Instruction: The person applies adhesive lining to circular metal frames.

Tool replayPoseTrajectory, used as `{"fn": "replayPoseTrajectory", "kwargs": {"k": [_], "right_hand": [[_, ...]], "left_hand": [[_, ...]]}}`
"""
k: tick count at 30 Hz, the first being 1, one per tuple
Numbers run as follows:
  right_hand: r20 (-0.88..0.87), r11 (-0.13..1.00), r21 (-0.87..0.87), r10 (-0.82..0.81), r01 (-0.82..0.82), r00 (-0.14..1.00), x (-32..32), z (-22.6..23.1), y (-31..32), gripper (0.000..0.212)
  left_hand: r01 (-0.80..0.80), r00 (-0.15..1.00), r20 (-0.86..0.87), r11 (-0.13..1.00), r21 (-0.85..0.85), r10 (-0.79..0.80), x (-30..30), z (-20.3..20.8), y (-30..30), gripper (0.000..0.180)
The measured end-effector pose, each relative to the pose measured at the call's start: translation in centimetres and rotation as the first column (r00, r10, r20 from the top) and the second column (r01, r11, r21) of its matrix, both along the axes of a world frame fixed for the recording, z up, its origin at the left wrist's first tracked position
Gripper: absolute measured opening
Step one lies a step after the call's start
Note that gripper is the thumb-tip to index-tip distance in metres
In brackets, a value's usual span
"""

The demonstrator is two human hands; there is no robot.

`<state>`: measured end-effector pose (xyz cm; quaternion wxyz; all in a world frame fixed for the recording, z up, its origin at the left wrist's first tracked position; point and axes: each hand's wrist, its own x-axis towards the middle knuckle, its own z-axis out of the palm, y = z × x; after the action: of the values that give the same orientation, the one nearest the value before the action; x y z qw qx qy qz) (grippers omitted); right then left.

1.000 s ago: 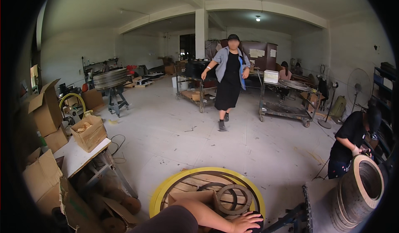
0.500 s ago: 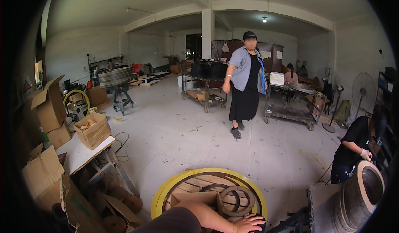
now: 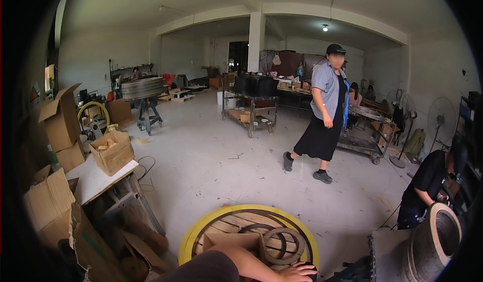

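Moved: person in grey shirt (image 3: 327,116) has walked nearer, now centre right | Hand (image 3: 297,272): bottom centre, which one I cannot tell, fingers curled on a dark thing, grip unclear | Rings (image 3: 282,244): flat inside yellow hoop (image 3: 193,234) just above the hand, probably kept within reach | Other hand: not visible

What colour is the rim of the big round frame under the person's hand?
Yellow: the round frame's rim shows best in the head view.
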<state>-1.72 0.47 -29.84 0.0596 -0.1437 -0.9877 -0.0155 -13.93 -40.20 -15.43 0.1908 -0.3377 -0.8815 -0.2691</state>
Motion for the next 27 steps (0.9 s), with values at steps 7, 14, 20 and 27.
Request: {"fn": "replayPoseTrajectory", "kwargs": {"k": [7, 14, 20, 27], "right_hand": [[-0.025, 1.000, 0.005, -0.014, 0.014, 1.000, -1.2, 0.0, 0.5, 0.062], [-0.040, 0.999, 0.004, -0.039, 0.039, 0.998, -1.4, -0.3, 1.7, 0.064], [-0.071, 0.996, -0.035, -0.083, 0.080, 0.994, -2.2, -1.4, 0.2, 0.065], [-0.084, 0.993, -0.030, -0.114, 0.112, 0.990, -2.1, -1.5, 2.0, 0.067]], "left_hand": [[0.002, 1.000, -0.014, 1.000, 0.003, -0.002, -0.1, 0.0, 0.0, 0.036], [0.017, 1.000, -0.023, 1.000, -0.011, -0.018, -0.2, 0.6, 0.0, 0.036], [0.015, 1.000, 0.000, 0.999, -0.043, -0.015, -0.2, 0.2, 0.5, 0.037], [0.001, 1.000, 0.031, 1.000, -0.028, 0.000, -0.4, -0.2, 0.2, 0.036]]}}
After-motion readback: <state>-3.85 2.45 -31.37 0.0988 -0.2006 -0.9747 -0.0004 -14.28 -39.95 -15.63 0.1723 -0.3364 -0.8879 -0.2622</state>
